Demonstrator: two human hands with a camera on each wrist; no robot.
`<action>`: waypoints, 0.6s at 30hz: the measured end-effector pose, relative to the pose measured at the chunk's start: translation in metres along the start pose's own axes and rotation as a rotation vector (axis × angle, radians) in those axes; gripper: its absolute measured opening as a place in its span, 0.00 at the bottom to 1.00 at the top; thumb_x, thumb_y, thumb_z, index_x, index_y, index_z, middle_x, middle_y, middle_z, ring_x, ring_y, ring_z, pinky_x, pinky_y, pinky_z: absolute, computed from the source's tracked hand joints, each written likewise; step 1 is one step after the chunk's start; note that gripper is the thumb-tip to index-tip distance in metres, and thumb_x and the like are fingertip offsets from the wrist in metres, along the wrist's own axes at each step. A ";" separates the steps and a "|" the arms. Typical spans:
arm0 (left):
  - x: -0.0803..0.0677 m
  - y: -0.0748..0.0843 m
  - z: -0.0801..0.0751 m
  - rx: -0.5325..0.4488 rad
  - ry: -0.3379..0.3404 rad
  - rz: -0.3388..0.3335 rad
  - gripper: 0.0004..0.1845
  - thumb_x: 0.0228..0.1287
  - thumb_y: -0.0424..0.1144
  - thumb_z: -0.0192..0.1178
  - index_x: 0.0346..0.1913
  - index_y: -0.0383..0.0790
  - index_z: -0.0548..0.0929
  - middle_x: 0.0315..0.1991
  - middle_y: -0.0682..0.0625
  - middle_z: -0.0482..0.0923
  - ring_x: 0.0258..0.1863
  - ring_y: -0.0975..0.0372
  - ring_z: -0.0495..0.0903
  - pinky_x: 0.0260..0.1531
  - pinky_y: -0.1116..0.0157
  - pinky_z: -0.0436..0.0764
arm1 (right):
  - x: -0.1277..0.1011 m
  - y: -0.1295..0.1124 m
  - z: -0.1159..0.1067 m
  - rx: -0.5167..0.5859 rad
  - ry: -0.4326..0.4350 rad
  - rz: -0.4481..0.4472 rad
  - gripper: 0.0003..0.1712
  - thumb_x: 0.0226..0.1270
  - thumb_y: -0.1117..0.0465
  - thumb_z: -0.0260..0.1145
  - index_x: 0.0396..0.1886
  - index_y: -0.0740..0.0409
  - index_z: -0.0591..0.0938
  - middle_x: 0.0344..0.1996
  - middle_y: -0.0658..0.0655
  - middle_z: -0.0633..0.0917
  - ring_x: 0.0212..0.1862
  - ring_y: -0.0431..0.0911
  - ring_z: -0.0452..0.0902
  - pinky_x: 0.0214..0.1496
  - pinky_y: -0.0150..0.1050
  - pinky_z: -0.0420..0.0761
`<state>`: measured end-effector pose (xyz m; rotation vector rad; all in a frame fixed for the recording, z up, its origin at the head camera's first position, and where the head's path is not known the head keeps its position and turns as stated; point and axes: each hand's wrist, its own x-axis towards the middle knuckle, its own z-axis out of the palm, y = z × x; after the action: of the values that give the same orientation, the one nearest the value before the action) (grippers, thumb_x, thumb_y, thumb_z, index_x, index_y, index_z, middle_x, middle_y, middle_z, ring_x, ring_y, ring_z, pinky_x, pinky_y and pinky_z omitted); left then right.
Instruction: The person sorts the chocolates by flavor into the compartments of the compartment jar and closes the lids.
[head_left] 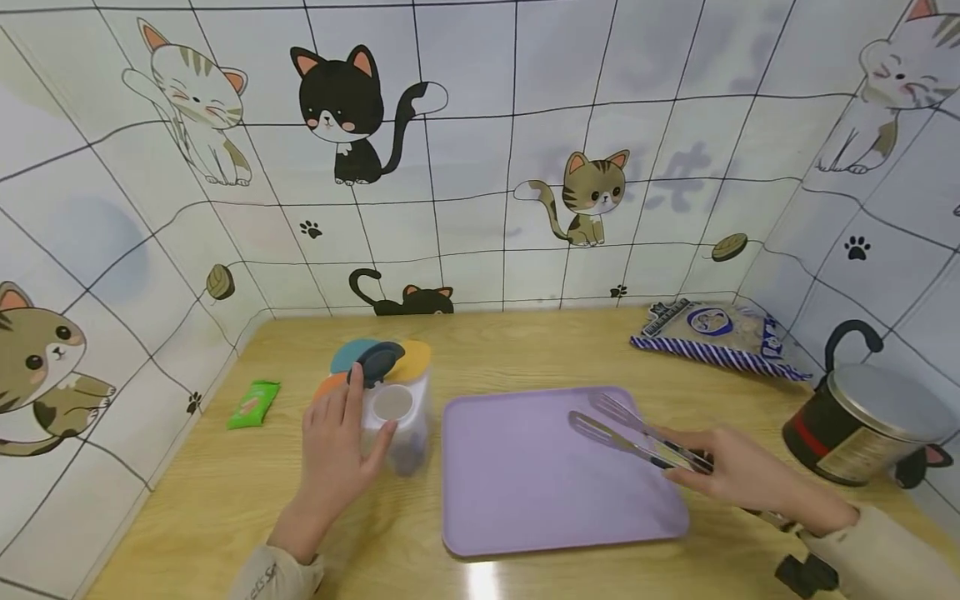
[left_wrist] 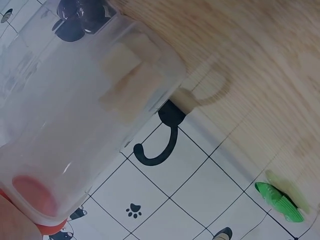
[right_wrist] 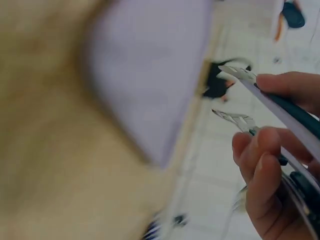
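My left hand point(head_left: 341, 446) grips a clear plastic container point(head_left: 397, 412) that stands on the wooden table, left of a purple tray point(head_left: 480, 500). The container has coloured flip lids point(head_left: 408, 360) on top, and its frosted wall point(left_wrist: 75, 115) fills the left wrist view. My right hand point(head_left: 738, 475) holds metal tongs point(head_left: 618, 425) over the tray's right side, tips apart and pointing left. In the right wrist view the tongs point(right_wrist: 240, 95) sit between my curled fingers point(right_wrist: 262, 155), with the tray point(right_wrist: 155, 70) blurred behind.
A green packet point(head_left: 253, 404) lies at the table's left, also seen as a green packet point(left_wrist: 279, 201) from the left wrist. A blue-striped bag point(head_left: 716, 333) lies at the back right. A metal pot with a black handle point(head_left: 862, 417) stands at the right edge. Cat-patterned walls enclose the table.
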<state>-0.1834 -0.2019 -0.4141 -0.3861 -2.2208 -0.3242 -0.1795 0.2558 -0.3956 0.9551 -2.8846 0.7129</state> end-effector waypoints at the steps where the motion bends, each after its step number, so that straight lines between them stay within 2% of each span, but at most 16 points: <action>1: -0.001 0.000 -0.002 0.001 -0.004 -0.005 0.41 0.64 0.64 0.31 0.68 0.35 0.54 0.43 0.38 0.71 0.42 0.47 0.68 0.42 0.51 0.61 | -0.010 0.008 0.003 -0.019 0.033 0.058 0.30 0.55 0.51 0.65 0.57 0.59 0.74 0.09 0.36 0.61 0.10 0.22 0.42 0.11 0.25 0.57; 2: -0.001 -0.001 -0.004 0.001 -0.001 -0.006 0.41 0.64 0.64 0.31 0.68 0.35 0.55 0.43 0.38 0.71 0.42 0.47 0.68 0.42 0.51 0.61 | -0.019 0.015 0.007 -0.029 0.064 0.120 0.31 0.55 0.50 0.65 0.57 0.59 0.74 0.10 0.37 0.66 0.10 0.23 0.42 0.11 0.25 0.58; 4: -0.001 -0.001 -0.006 -0.002 -0.001 -0.006 0.40 0.64 0.64 0.31 0.68 0.34 0.54 0.43 0.37 0.71 0.42 0.47 0.67 0.42 0.51 0.61 | -0.035 0.028 0.013 -0.051 0.138 0.213 0.31 0.53 0.52 0.67 0.55 0.61 0.75 0.10 0.39 0.67 0.09 0.24 0.42 0.11 0.27 0.58; 6: -0.001 -0.001 -0.007 -0.005 0.004 0.000 0.40 0.64 0.64 0.31 0.68 0.34 0.55 0.43 0.37 0.70 0.42 0.47 0.67 0.42 0.51 0.60 | -0.047 0.038 0.019 -0.084 0.203 0.300 0.31 0.52 0.53 0.68 0.54 0.64 0.76 0.08 0.40 0.66 0.10 0.26 0.40 0.11 0.27 0.56; 9: -0.001 0.000 -0.004 -0.009 0.012 0.012 0.41 0.64 0.64 0.31 0.68 0.34 0.55 0.43 0.37 0.71 0.41 0.47 0.67 0.41 0.51 0.60 | -0.060 0.049 0.026 -0.143 0.258 0.383 0.31 0.50 0.54 0.69 0.52 0.68 0.76 0.05 0.40 0.55 0.10 0.27 0.39 0.11 0.28 0.55; 14: -0.001 0.001 0.001 -0.018 0.006 0.010 0.41 0.64 0.64 0.32 0.68 0.34 0.54 0.44 0.37 0.71 0.42 0.47 0.68 0.42 0.51 0.61 | -0.067 0.058 0.029 -0.211 0.176 0.499 0.35 0.54 0.51 0.65 0.55 0.72 0.72 0.05 0.42 0.57 0.09 0.33 0.45 0.12 0.30 0.56; 18: -0.001 0.002 0.001 -0.022 0.008 0.006 0.41 0.64 0.64 0.33 0.68 0.34 0.55 0.45 0.37 0.71 0.43 0.46 0.67 0.43 0.51 0.61 | -0.068 0.061 0.031 -0.331 0.072 0.509 0.38 0.55 0.43 0.62 0.56 0.69 0.71 0.06 0.45 0.60 0.10 0.37 0.53 0.13 0.32 0.55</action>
<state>-0.1830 -0.2001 -0.4149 -0.4027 -2.2098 -0.3466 -0.1557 0.3240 -0.4594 0.1550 -3.0572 0.2484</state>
